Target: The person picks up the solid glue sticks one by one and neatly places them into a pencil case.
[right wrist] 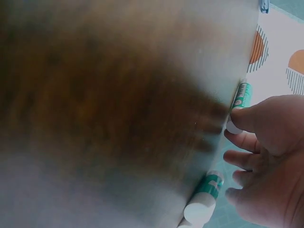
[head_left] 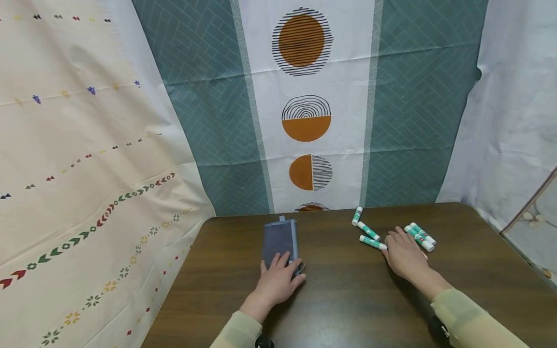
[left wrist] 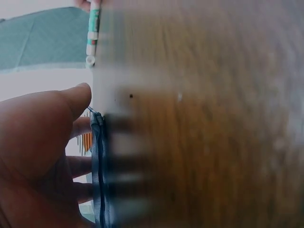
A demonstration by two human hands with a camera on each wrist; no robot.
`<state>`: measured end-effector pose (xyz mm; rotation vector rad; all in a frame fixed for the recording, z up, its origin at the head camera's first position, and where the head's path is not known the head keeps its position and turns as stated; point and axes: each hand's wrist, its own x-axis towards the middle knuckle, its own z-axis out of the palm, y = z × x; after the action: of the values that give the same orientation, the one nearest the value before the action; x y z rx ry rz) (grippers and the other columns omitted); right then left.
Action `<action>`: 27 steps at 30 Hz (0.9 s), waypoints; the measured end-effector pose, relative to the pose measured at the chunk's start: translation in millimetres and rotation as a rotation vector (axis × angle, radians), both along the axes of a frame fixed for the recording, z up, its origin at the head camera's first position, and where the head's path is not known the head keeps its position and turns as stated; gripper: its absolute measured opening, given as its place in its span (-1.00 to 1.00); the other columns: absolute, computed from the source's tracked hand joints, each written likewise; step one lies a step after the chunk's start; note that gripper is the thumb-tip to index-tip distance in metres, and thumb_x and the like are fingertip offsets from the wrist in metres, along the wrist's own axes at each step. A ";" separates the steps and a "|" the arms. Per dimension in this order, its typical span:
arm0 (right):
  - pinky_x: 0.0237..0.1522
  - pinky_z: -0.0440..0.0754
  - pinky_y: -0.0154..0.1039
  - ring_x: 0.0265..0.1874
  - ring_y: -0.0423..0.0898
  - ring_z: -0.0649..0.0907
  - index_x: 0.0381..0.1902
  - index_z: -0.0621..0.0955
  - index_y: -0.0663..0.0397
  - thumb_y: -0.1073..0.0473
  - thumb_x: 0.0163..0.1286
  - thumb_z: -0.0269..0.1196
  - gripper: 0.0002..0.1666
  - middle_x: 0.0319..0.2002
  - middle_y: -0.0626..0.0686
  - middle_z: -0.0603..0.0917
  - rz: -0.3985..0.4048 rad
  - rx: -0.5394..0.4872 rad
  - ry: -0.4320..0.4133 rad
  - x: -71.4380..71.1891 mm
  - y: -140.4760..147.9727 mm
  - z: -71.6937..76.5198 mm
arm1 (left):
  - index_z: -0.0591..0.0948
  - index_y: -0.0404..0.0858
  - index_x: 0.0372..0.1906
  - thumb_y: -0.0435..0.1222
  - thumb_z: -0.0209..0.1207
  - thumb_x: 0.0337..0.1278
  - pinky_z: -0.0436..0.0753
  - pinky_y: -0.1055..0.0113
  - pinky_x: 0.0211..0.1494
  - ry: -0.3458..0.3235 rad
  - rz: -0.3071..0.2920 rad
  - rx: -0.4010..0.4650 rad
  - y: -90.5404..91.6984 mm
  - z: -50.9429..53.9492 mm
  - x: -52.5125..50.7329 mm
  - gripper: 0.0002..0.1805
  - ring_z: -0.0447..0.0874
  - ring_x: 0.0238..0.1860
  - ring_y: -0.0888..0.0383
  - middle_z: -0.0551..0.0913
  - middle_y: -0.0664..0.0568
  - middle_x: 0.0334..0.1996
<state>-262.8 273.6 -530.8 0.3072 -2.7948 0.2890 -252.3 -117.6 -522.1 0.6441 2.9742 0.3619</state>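
A blue-grey zippered pouch (head_left: 278,239) lies flat on the table. My left hand (head_left: 278,285) rests on its near end, fingers spread and fairly straight; in the left wrist view the thumb is beside the zipper (left wrist: 98,161). Green-and-white glue sticks lie to the right. My right hand (head_left: 404,256) is among them, with thumb and index finger at the white end of one glue stick (head_left: 370,241), seeming to pinch it. In the right wrist view that glue stick (right wrist: 242,95) shows beyond the thumb. Another white end peeks out beside the palm.
Two glue sticks, one at the back (head_left: 357,216) and one slanting (head_left: 368,230), lie left of the right hand. A pair (head_left: 419,238) lies side by side at its right. The brown table (head_left: 339,295) meets a patterned cloth (head_left: 311,121) behind.
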 end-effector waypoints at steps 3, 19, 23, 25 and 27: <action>0.43 0.44 0.43 0.34 0.53 0.54 -0.22 0.54 0.29 0.28 0.48 0.42 -0.75 0.04 0.43 0.68 0.023 -0.013 0.039 0.1 0.6 0.5 | 0.50 0.07 0.63 0.18 0.07 0.68 0.14 -0.66 0.51 -0.008 -0.010 -0.015 2.7 -0.9 -0.6 -0.38 0.21 0.68 -0.34 0.35 -0.20 0.67; -0.16 0.64 0.17 -0.24 0.19 0.62 -0.11 0.59 0.29 0.25 0.51 0.44 -0.75 -0.29 0.12 0.62 0.003 -0.091 0.055 2.6 -2.4 5.1 | 0.48 0.13 0.64 0.19 0.08 0.66 0.17 -0.61 0.52 -0.017 -0.050 -0.036 14.4 0.1 4.5 -0.38 0.22 0.69 -0.28 0.35 -0.13 0.67; -0.19 0.64 0.16 -0.25 0.17 0.63 -0.08 0.60 0.29 0.24 0.50 0.45 -0.74 -0.28 0.11 0.64 0.005 -0.118 0.037 3.4 -2.8 6.7 | 0.49 0.13 0.64 0.19 0.08 0.66 0.19 -0.61 0.52 -0.012 -0.059 -0.038 17.5 0.0 5.9 -0.38 0.23 0.68 -0.28 0.36 -0.13 0.67; -0.21 0.64 0.13 -0.27 0.13 0.62 -0.07 0.61 0.28 0.23 0.50 0.46 -0.75 -0.27 0.09 0.65 0.004 -0.135 0.028 4.3 -3.3 7.7 | 0.49 0.12 0.63 0.19 0.08 0.66 0.19 -0.61 0.52 -0.012 -0.063 -0.038 19.2 0.2 6.5 -0.38 0.24 0.68 -0.27 0.36 -0.13 0.67; -0.23 0.62 0.10 -0.29 0.09 0.60 -0.06 0.63 0.28 0.23 0.51 0.45 -0.75 -0.26 0.09 0.66 0.001 -0.158 0.012 5.4 -4.1 9.2 | 0.49 0.12 0.63 0.19 0.08 0.66 0.19 -0.61 0.52 -0.013 -0.067 -0.034 20.8 0.7 7.1 -0.38 0.24 0.68 -0.28 0.36 -0.13 0.67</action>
<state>-257.5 269.5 -521.7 0.2721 -2.7397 0.5027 -245.1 -96.8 -521.4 0.7320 2.9314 0.3084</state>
